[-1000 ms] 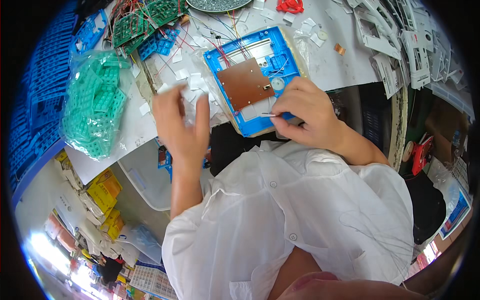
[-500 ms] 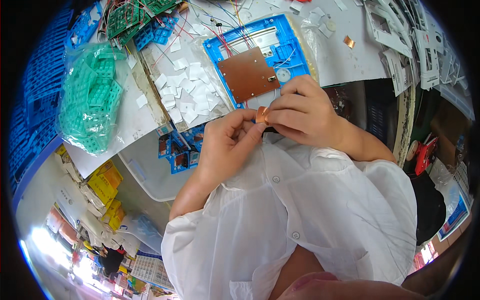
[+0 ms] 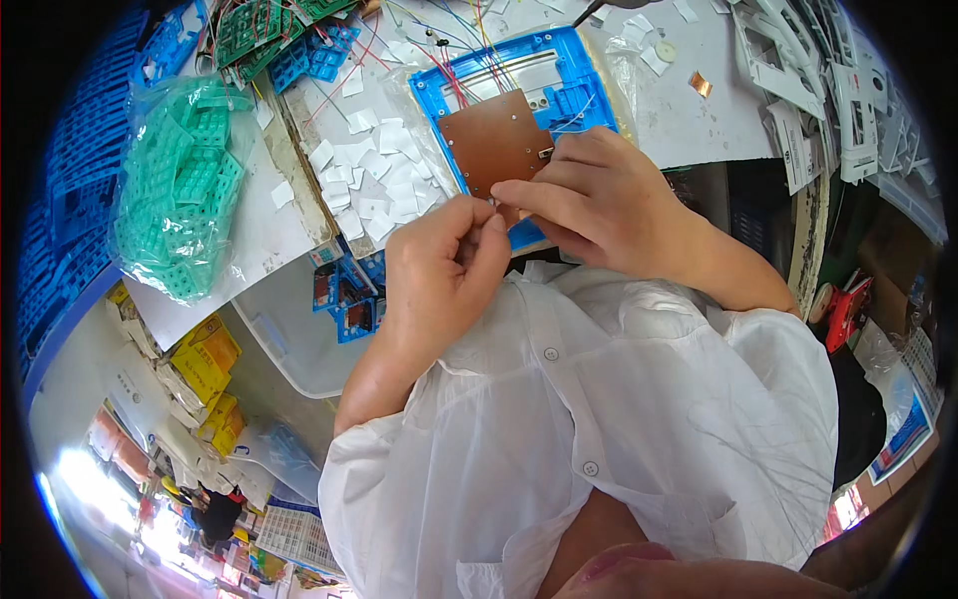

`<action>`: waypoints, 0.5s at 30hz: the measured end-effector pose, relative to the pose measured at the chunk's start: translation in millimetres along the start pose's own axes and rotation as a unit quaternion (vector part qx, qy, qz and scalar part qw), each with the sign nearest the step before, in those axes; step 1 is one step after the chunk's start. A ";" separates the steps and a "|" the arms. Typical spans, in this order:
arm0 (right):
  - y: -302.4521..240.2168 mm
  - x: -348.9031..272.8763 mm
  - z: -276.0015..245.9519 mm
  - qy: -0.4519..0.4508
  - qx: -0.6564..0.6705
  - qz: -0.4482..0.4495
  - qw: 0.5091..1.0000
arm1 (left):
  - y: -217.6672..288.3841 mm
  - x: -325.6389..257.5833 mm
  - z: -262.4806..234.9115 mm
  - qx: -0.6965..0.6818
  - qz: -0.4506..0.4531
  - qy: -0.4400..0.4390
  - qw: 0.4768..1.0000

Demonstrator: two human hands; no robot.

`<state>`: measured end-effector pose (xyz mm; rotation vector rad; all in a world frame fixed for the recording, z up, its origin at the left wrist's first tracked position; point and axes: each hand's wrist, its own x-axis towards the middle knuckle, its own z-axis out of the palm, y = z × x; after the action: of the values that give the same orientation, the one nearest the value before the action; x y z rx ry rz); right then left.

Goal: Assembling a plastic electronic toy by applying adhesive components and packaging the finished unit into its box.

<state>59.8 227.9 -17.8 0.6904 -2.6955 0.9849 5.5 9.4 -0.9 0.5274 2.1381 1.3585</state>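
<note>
Both hands meet at the near edge of a brown circuit board (image 3: pixel 489 145), which lies in a blue plastic casing (image 3: pixel 431 95) with thin coloured wires running out at its far side. A sliver of copper foil (image 3: pixel 510 214) shows between my fingertips, mostly hidden by them. My right hand (image 3: pixel 609 205) reaches over the casing's near right corner, its fingers closed on the foil. Pinched together beside it, the fingers of my left hand (image 3: pixel 444 265) are closed at the board's near left corner; what they grip is too covered to make out.
Many white paper pieces (image 3: pixel 374 165) lie left of the casing. A bag of green plastic parts (image 3: pixel 185 190) sits further left, near green circuit boards (image 3: pixel 259 35). Another copper piece (image 3: pixel 701 84) and white plastic frames (image 3: pixel 773 65) are on the right. A clear bin (image 3: pixel 284 334) stands below the table edge.
Both hands have moved forward from near my chest onto the casing's near edge, bringing the copper foil to the board. A dark tool tip has appeared at the far edge of the table.
</note>
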 end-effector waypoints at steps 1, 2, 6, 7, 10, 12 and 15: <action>1.0 1.0 -0.5 -0.016 -0.004 -0.002 1.000 | 1.7 2.8 -0.3 0.025 0.022 0.018 0.999; 2.1 1.9 -0.6 -0.025 -0.002 -0.007 1.000 | 3.7 6.5 0.1 0.036 0.037 0.030 0.998; 6.7 2.4 1.1 -0.025 0.021 0.009 0.999 | 5.6 12.6 4.8 0.014 0.058 0.056 0.997; 7.7 2.3 0.9 -0.017 0.030 0.022 0.999 | 4.7 12.9 5.8 -0.008 0.054 0.056 0.997; 8.4 4.2 -2.1 0.014 0.048 0.047 0.998 | -0.1 5.2 3.5 0.061 0.100 0.059 0.991; 7.8 3.8 -1.7 0.004 0.048 0.059 0.997 | -8.5 6.2 10.2 0.092 0.156 0.094 0.979; 8.8 5.2 -3.9 -0.028 0.054 0.058 0.996 | -10.4 16.4 16.9 0.119 0.204 0.129 0.963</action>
<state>51.0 234.4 -18.1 0.5939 -2.7744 1.1648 3.2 26.4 -20.0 0.9796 2.5226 1.4550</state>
